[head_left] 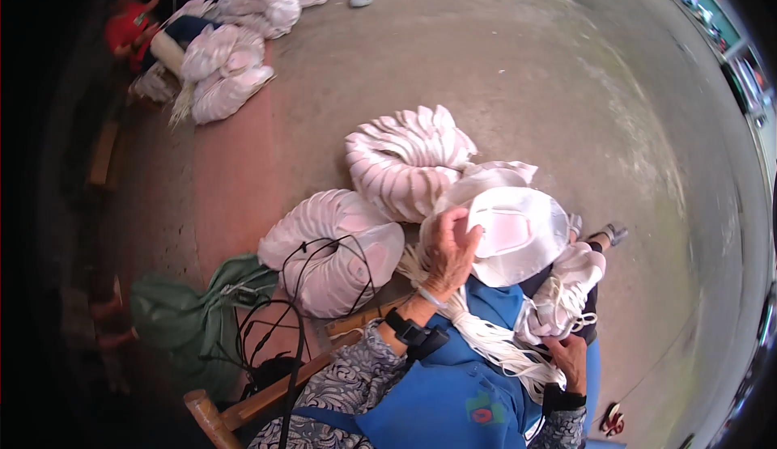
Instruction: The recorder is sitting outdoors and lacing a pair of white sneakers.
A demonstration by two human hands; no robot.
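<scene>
My left hand (453, 248) grips the edge of a white hat (526, 230), its thumb on top of the brim. The hat is round and floppy, with a pale pink oval in its middle. My right hand (570, 360) is lower on the right, fingers bent against a crumpled white-and-pink bundle (571, 283) with cords looped on it. What those fingertips pinch is too small to make out. Across my blue apron (445, 400) lies a thick hank of white cords (494, 342). More pale cloth shows beneath the hat.
Ring-shaped stacks of pinkish-white hats, one farther off (405, 162) and one nearer (332, 251), lie ahead. At left are a green sack (182, 311), black cables (295, 319) and a wooden frame (275, 388). A person in red (129, 32) sits far left beside more white bundles (227, 73).
</scene>
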